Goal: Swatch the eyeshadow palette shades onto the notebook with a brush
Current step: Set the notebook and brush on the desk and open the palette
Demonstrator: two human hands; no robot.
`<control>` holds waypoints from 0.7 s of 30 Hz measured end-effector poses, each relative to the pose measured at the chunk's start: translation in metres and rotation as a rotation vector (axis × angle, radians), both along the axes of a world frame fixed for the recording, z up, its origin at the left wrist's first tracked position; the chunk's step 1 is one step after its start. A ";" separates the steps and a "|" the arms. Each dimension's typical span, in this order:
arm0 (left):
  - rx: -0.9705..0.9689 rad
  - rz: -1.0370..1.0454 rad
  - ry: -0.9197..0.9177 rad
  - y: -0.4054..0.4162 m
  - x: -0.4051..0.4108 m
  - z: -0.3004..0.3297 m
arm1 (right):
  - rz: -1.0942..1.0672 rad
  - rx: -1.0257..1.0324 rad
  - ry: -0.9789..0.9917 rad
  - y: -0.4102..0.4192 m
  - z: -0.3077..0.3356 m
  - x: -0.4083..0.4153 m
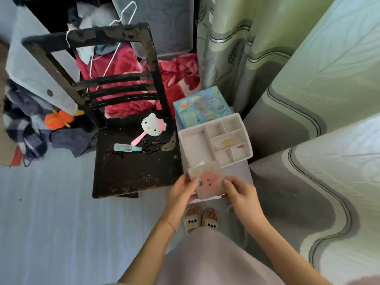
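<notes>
Fingers of left hand (181, 191) and right hand (239, 192) pinching opposite edges of small notebook (207, 182), possibly sleeved in plastic, hovering at six o'clock of white divided tray (216, 138). Lying at nine o'clock of tray: black chair (133, 167) carrying cat-face mirror (153, 124).

Both hands, the left hand (181, 191) and right hand (240, 193), hold a small pink notebook (206, 179) just below the white divided tray (214, 140); a black chair (131, 159) crowds the left, its seat bearing a cat-face mirror (152, 125) and small bottle (127, 148); the bed (329, 161) walls off the right; open floor (51, 223) lies lower left
</notes>
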State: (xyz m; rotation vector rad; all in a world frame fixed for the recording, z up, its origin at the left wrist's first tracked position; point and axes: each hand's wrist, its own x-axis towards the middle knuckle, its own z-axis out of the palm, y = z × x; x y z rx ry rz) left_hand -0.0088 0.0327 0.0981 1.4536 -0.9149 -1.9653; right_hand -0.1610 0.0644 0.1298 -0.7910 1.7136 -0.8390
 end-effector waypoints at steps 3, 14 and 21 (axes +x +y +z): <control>-0.065 0.052 -0.069 0.026 0.002 0.020 | 0.024 -0.018 0.128 0.024 0.020 0.006; 0.005 0.110 -0.297 0.068 0.050 0.042 | 0.641 0.172 0.131 0.023 0.017 0.023; 0.302 0.779 -0.453 0.173 0.073 0.027 | 1.087 0.218 0.351 0.009 -0.014 0.015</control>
